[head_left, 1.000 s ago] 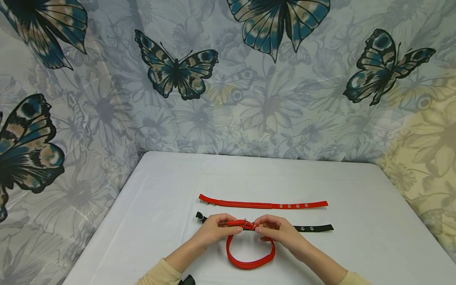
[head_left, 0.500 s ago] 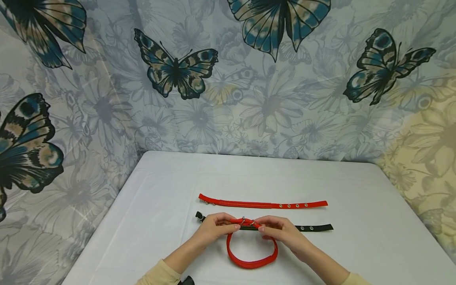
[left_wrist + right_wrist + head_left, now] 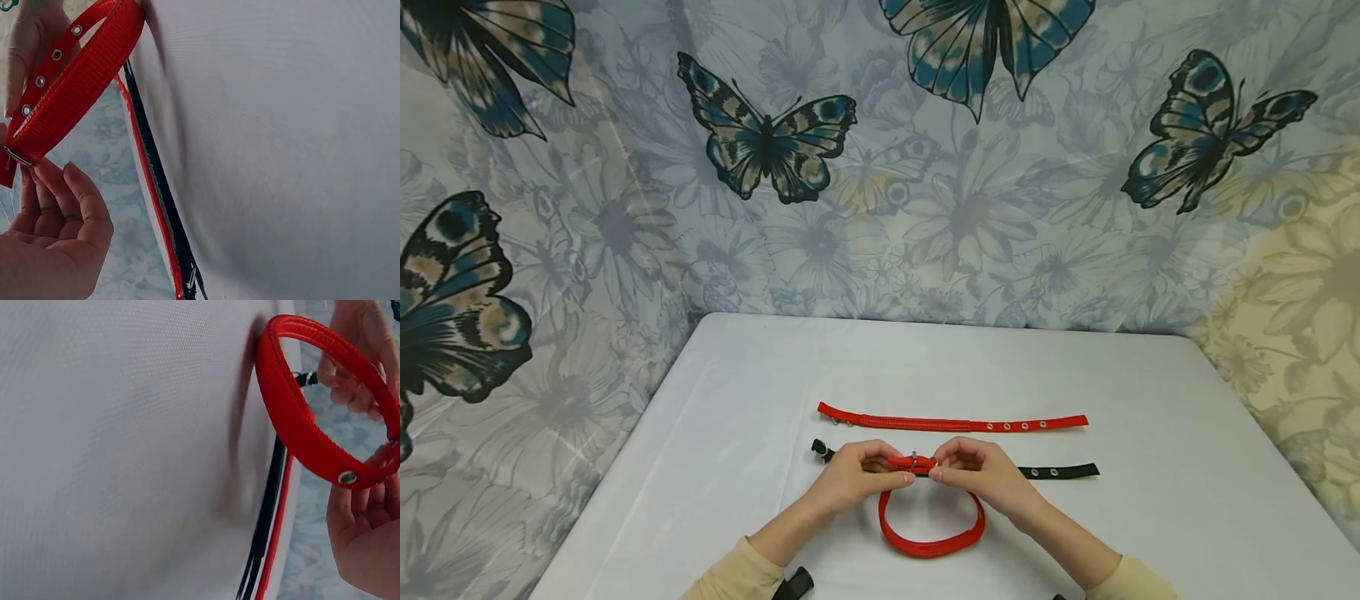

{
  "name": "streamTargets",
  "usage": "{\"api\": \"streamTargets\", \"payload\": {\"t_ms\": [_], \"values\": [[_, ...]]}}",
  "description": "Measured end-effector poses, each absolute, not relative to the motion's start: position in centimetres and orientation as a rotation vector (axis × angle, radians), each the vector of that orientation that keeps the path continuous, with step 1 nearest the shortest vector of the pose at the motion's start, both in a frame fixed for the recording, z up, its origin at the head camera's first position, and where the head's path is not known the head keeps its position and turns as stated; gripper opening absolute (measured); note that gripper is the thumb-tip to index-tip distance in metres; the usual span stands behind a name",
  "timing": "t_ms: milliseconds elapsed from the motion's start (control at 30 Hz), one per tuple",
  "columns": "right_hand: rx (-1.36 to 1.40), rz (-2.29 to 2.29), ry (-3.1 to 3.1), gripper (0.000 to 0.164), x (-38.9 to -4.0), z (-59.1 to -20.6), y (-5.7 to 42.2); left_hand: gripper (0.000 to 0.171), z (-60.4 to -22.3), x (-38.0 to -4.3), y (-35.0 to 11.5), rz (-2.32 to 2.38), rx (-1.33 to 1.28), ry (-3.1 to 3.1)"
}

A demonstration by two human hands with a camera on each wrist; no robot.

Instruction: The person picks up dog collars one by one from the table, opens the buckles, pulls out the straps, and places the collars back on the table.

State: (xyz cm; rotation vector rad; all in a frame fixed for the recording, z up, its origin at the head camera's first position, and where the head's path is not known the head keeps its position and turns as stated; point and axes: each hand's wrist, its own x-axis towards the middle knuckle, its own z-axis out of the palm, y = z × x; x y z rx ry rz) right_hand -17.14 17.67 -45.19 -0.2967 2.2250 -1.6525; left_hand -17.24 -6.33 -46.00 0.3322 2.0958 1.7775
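A red collar, closed into a loop, hangs upright above the table between both hands. My left hand pinches it left of the metal buckle, thumb in front and fingers behind. The right hand pinches the strap just right of the buckle, its fingertips close to the left thumb. In the left wrist view, several metal eyelets run along the collar's strap, and the buckle frame sits at the left fingertips. An eyelet also shows near the right fingers in the right wrist view.
Behind the hands a black collar lies flat across the white table, its middle hidden by them. Farther back lies a second red collar, stretched out straight. A butterfly-patterned cloth hangs at the table's far edge.
My hands spread slightly apart along the strap, then came closer together at the buckle. The red loop stays held up; the two collars on the table have not moved.
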Motion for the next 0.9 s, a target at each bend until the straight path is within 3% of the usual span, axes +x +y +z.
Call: {"api": "streamTargets", "payload": {"t_ms": [567,900], "values": [[-0.530,-1.498,2.353,0.023,-17.4,-45.2,19.0,0.022,-46.0,-17.3,-6.8,1.805,0.370,2.106],[-0.515,-1.546,2.349,0.023,-17.3,-44.6,18.4,0.024,-45.7,-17.3,-6.5,1.801,0.400,2.121]]}}
